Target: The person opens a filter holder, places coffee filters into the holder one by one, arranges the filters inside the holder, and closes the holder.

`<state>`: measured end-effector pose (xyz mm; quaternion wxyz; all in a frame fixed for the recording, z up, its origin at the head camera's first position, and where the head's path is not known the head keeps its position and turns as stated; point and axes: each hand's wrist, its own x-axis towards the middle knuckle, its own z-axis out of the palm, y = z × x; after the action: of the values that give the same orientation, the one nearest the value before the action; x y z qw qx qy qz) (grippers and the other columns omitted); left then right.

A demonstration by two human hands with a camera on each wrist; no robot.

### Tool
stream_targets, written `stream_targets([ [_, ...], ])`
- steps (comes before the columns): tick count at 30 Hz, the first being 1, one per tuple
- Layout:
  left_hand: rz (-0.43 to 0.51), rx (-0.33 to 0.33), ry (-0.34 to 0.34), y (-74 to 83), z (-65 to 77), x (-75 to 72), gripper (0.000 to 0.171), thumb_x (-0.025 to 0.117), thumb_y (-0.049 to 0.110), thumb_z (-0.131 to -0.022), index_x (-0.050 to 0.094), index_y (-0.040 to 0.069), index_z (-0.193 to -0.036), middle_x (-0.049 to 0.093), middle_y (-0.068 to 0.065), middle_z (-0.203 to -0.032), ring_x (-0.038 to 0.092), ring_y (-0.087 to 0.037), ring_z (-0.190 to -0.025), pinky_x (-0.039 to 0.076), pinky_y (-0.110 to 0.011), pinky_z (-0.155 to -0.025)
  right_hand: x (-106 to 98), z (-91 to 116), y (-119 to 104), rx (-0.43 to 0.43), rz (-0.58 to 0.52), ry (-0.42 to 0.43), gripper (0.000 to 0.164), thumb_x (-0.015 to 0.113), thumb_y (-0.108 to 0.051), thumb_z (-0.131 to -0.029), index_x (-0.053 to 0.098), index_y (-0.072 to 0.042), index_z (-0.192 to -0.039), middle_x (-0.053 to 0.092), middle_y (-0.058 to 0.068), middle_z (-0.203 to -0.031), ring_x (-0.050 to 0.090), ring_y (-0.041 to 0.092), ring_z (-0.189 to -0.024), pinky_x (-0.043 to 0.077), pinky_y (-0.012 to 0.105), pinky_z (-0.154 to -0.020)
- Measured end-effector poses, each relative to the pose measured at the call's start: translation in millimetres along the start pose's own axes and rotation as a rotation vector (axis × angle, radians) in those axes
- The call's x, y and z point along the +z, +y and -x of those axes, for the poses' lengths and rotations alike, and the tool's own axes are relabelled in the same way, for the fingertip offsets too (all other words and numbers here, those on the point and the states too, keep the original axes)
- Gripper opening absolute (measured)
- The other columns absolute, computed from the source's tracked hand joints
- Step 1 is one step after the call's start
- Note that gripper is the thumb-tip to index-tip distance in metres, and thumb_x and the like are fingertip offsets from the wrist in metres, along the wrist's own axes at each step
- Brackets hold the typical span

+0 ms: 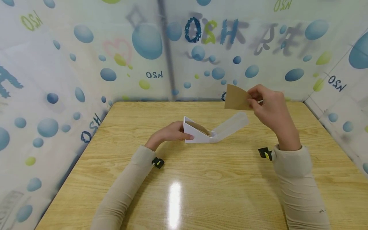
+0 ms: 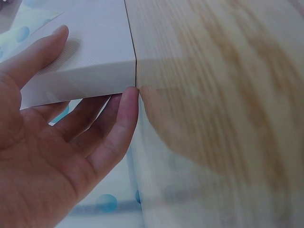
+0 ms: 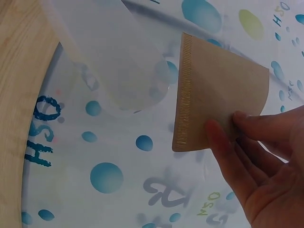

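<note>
A white filter box (image 1: 196,135) stands on the wooden table, and my left hand (image 1: 170,131) grips its tall end. In the left wrist view the thumb lies on one face of the box (image 2: 95,47), with the fingers round the other side. Brown paper filters (image 1: 198,127) show inside it. Its translucent lid (image 1: 232,125) is swung open to the right. Above and right of the lid, my right hand (image 1: 272,107) pinches a brown coffee filter (image 1: 237,98) between thumb and fingers. A crimped seam runs down one edge of this filter (image 3: 213,90).
The wooden table (image 1: 218,185) reaches back to a white curtain wall (image 1: 184,67) printed with blue and green drops. Similar sheets close in the left and right sides. A small black camera mount (image 1: 157,162) sits on the left cuff, another mount (image 1: 265,154) on the right.
</note>
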<state>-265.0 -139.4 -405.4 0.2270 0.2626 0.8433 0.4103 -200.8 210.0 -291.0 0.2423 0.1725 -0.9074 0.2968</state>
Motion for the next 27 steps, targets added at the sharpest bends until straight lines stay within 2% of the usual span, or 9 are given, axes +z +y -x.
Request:
stream_targets([
  [4,0.002,-0.001,-0.001,0.0,0.4,-0.3,0.038,0.073,0.024,-0.097,0.064,0.01,-0.131,0.073,-0.01,-0.117,0.06,-0.016,-0.088,0.05,-0.03,-0.072,0.9,-0.5,-0.9,0.004,-0.002,-0.01,0.019,0.067,-0.002,-0.098,0.068,-0.001,-0.117,0.076,0.017,-0.099,0.073,0.03,-0.083,0.04,0.001,-0.069],
  [5,0.003,-0.001,-0.002,0.0,0.6,-0.3,0.038,0.073,0.024,-0.097,0.064,0.01,-0.131,0.073,-0.01,-0.117,0.06,-0.016,-0.087,0.05,-0.03,-0.072,1.2,-0.6,-1.1,0.005,0.001,-0.012,0.019,0.067,-0.002,-0.098,0.068,-0.001,-0.117,0.076,0.017,-0.099,0.073,0.03,-0.083,0.045,0.004,-0.07],
  [8,0.004,0.002,-0.002,0.1,1.0,-0.2,0.037,0.073,0.023,-0.097,0.064,0.01,-0.13,0.073,-0.01,-0.116,0.06,-0.016,-0.086,0.049,-0.03,-0.071,2.2,-0.6,-2.2,0.008,0.006,-0.017,0.019,0.067,-0.002,-0.098,0.068,-0.001,-0.117,0.076,0.017,-0.099,0.073,0.029,-0.083,0.058,0.024,-0.073],
  [11,0.004,0.005,-0.003,0.3,1.2,0.0,0.037,0.073,0.024,-0.097,0.064,0.011,-0.131,0.073,-0.01,-0.116,0.059,-0.016,-0.085,0.049,-0.03,-0.07,3.2,-0.5,-3.0,0.006,0.009,-0.019,0.019,0.067,-0.002,-0.098,0.068,-0.002,-0.117,0.076,0.017,-0.099,0.073,0.029,-0.083,0.06,0.046,-0.076],
  [12,0.005,0.006,-0.004,0.3,1.1,0.1,0.037,0.073,0.024,-0.097,0.064,0.011,-0.131,0.073,-0.009,-0.116,0.059,-0.016,-0.084,0.049,-0.03,-0.07,3.5,-0.5,-3.1,0.006,0.007,-0.021,0.019,0.066,-0.002,-0.098,0.068,-0.001,-0.117,0.076,0.017,-0.099,0.073,0.029,-0.083,0.06,0.048,-0.076],
  [27,0.01,0.013,-0.001,-2.7,-0.9,-0.7,0.037,0.073,0.024,-0.097,0.065,0.01,-0.13,0.073,-0.01,-0.117,0.061,-0.016,-0.086,0.049,-0.03,-0.07,9.4,-1.4,-4.8,-0.013,0.012,-0.039,0.019,0.065,-0.002,-0.099,0.068,0.0,-0.117,0.076,0.018,-0.099,0.073,0.03,-0.084,0.06,0.05,-0.078],
])
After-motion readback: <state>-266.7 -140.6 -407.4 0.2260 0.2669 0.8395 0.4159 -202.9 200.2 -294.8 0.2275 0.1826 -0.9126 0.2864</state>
